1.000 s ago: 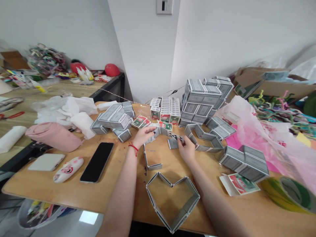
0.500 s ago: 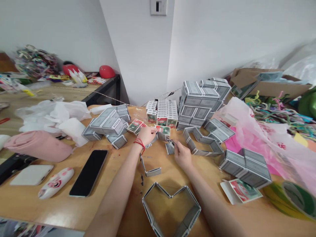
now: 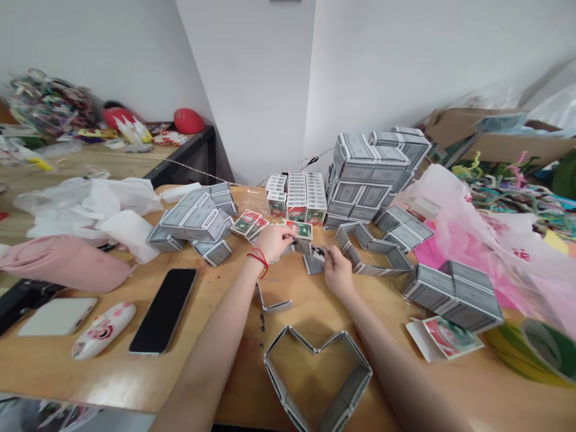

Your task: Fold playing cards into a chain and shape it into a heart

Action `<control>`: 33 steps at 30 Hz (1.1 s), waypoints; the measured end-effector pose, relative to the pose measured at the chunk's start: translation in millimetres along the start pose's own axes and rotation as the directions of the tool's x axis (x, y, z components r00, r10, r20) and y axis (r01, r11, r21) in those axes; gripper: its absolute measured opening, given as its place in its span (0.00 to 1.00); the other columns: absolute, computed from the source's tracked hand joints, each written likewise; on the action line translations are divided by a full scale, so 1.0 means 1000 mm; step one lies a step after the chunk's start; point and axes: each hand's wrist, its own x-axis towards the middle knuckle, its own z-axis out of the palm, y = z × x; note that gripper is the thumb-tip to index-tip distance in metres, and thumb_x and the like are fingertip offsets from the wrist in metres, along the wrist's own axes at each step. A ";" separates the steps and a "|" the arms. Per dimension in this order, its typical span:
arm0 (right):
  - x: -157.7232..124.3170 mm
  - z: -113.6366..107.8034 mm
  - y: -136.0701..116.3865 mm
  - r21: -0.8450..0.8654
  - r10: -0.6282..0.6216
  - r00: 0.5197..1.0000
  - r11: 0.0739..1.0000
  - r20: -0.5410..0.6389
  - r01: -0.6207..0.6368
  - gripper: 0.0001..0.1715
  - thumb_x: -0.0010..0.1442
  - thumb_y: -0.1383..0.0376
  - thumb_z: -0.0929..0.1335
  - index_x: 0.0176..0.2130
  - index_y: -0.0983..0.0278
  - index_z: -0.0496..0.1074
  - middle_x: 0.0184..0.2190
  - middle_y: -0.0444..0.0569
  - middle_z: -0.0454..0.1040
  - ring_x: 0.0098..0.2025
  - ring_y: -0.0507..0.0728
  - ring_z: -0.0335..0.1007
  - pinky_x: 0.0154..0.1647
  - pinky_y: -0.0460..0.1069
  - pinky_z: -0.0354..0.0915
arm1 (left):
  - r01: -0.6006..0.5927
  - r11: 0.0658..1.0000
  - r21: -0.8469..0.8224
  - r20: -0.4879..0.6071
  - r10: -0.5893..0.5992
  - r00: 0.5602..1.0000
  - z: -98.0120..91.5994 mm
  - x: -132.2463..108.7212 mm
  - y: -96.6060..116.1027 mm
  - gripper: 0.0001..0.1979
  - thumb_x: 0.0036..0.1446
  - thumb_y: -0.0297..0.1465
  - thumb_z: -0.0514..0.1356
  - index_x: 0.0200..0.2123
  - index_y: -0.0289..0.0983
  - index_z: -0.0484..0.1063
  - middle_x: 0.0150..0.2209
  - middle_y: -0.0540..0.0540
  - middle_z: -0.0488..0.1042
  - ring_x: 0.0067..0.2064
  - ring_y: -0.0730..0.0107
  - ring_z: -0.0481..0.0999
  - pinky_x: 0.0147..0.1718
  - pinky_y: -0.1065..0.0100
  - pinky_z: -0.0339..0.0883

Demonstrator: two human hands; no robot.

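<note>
My left hand [image 3: 273, 241] pinches one end of a strip of playing cards [image 3: 303, 246] between thumb and fingertips. At the strip's other side, my right hand [image 3: 338, 271] has its fingers closed on a playing card [image 3: 318, 253] with dark print. Below that card a grey-backed card piece [image 3: 311, 264] rests on the table. Nearer me stands a heart-shaped frame made of cards [image 3: 348, 393], between my forearms. A bent card strip [image 3: 276, 306] stands beside my left forearm. Just behind my left fingers lies a green-and-red card box [image 3: 300, 230].
Behind stand rows of card boxes [image 3: 297, 193] and a tall grey card stack [image 3: 366, 174]. To the left are another card structure [image 3: 193, 216] and a phone [image 3: 164, 311]. At right are an open card frame [image 3: 375, 247], a card block [image 3: 454, 294] and a tape roll [image 3: 531, 351].
The view has tilted down slightly, so the table's things appear higher in the picture. Both hands keep their pinch and have hardly moved relative to the table.
</note>
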 end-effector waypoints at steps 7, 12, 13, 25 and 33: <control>0.004 0.000 0.002 0.073 0.025 1.000 0.997 0.014 -0.026 0.12 0.55 0.63 0.56 0.31 0.64 0.64 0.22 0.44 0.66 0.23 0.51 0.60 0.25 0.45 0.58 | -0.024 0.993 0.112 -0.036 0.029 0.999 0.004 -0.002 0.009 0.08 0.47 0.29 0.57 0.31 0.41 0.76 0.27 0.47 0.75 0.31 0.67 0.72 0.33 0.69 0.61; 0.003 0.001 0.004 0.018 0.033 0.999 0.999 0.022 -0.034 0.08 0.55 0.63 0.56 0.31 0.63 0.60 0.22 0.44 0.65 0.23 0.52 0.61 0.25 0.46 0.58 | -0.027 0.995 0.100 -0.034 0.030 0.999 0.006 -0.002 0.012 0.08 0.46 0.29 0.57 0.30 0.40 0.76 0.26 0.48 0.75 0.30 0.68 0.71 0.32 0.69 0.61; 0.003 0.002 0.005 0.004 0.038 0.999 0.999 0.025 -0.038 0.07 0.55 0.63 0.56 0.31 0.63 0.59 0.22 0.44 0.65 0.23 0.53 0.62 0.25 0.46 0.58 | -0.028 0.996 0.086 -0.033 0.031 0.999 0.006 -0.002 0.013 0.08 0.46 0.29 0.57 0.30 0.40 0.76 0.26 0.48 0.75 0.30 0.68 0.71 0.32 0.69 0.60; 0.002 0.006 0.011 -0.065 0.057 0.997 0.996 0.046 -0.054 0.05 0.56 0.64 0.55 0.32 0.61 0.56 0.21 0.45 0.64 0.23 0.54 0.63 0.21 0.47 0.58 | -0.018 1.000 0.008 -0.054 0.019 0.998 0.008 -0.002 0.010 0.06 0.44 0.29 0.59 0.27 0.40 0.76 0.25 0.48 0.75 0.29 0.68 0.71 0.33 0.68 0.60; 0.001 0.003 0.006 -0.052 0.058 0.996 0.997 0.072 -0.054 0.03 0.56 0.64 0.56 0.31 0.61 0.55 0.21 0.45 0.64 0.23 0.54 0.63 0.24 0.48 0.58 | -0.031 1.000 0.003 -0.030 0.031 0.999 0.011 -0.001 0.010 0.05 0.44 0.30 0.60 0.27 0.38 0.75 0.25 0.48 0.74 0.28 0.70 0.69 0.30 0.70 0.59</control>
